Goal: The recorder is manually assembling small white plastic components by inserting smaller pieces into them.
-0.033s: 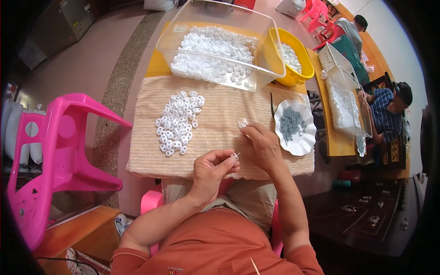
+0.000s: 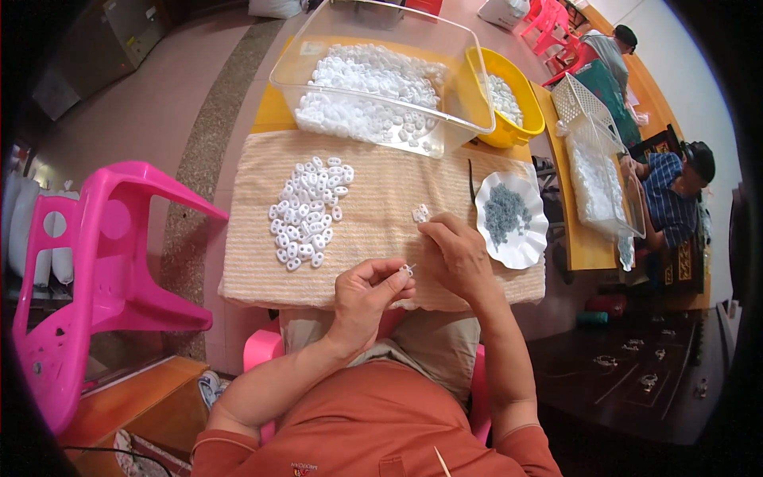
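Observation:
My left hand (image 2: 372, 296) is closed, with a small white plastic piece (image 2: 408, 270) pinched at its thumb and fingertips. The piece has thin prongs sticking out. My right hand (image 2: 457, 253) is palm down over the cloth, its fingers curled together; whatever they might hold is hidden. Just beyond its fingertips lies a little cluster of tiny white parts (image 2: 420, 213). To the left on the striped cloth (image 2: 373, 183) spreads a pile of white oval two-holed pieces (image 2: 308, 208). A white wavy-edged plate (image 2: 534, 253) at right bears a heap of tiny grey-blue parts (image 2: 506, 213).
A clear plastic bin (image 2: 381, 95) of white pieces stands at the table's far side, beside a yellow basin (image 2: 534, 126). A black strip (image 2: 471, 181) lies near the plate. Left is a pink stool (image 2: 119, 238); at right a person (image 2: 675, 191) sits by another table (image 2: 560, 175).
My right hand has shifted very slightly to the right, so the tiny white parts show a bit more clear of its fingertips. My left hand stays put.

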Tool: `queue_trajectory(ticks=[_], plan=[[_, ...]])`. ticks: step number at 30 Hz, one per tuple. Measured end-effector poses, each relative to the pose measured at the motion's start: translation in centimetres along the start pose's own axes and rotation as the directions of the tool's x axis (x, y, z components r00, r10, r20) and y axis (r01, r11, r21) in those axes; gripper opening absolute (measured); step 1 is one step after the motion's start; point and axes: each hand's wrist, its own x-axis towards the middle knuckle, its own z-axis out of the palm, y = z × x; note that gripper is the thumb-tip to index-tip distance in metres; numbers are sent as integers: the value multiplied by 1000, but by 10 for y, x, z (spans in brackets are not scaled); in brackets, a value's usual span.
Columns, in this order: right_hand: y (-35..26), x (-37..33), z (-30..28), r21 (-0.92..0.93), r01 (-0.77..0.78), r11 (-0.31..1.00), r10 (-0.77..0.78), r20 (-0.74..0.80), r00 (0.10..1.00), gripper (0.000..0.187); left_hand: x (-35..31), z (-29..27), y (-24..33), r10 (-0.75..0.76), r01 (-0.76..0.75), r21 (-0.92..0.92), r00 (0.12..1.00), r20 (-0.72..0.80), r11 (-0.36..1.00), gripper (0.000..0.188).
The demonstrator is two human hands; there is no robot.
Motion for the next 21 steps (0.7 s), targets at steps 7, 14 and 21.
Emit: queue_trajectory(ticks=[7, 14, 21], plan=[[3, -10, -12, -96, 60, 994, -43, 177, 983, 21, 0, 1, -2, -9, 9, 14, 1000, -2, 1000, 17], [5, -13, -6, -113, 68, 991, -45, 191, 981, 30, 1, 1, -1, -13, 13, 14, 1000, -5, 1000, 16], [2, -14, -8, -84, 45, 995, -29, 182, 983, 25, 1, 0, 0, -32, 33, 34, 999, -15, 999, 16]])
